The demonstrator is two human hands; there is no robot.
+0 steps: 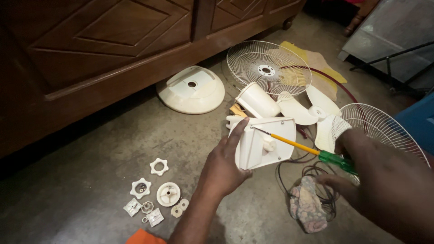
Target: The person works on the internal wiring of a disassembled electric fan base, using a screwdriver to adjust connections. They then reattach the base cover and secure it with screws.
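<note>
**Screwdriver tip on the fan housing, held between your two hands**

While your left hand point(226, 165) wraps its fingers round the near edge of the cream fan housing point(264, 142) and holds it tilted above the floor point(90, 190), your right hand point(361, 174) pinches the green handle of the screwdriver point(307, 148). From the head view, the tool's long axis runs from lower right up to upper left, its tip touching the housing's top left part. Your left hand is the nearer one to that spot. No container is in view: small cream knobs and clips point(153, 194) lie loose on the floor, well left of the housing. Beyond it lie the wire grille point(269, 68), blades point(312, 110) and round base point(192, 90).
</note>
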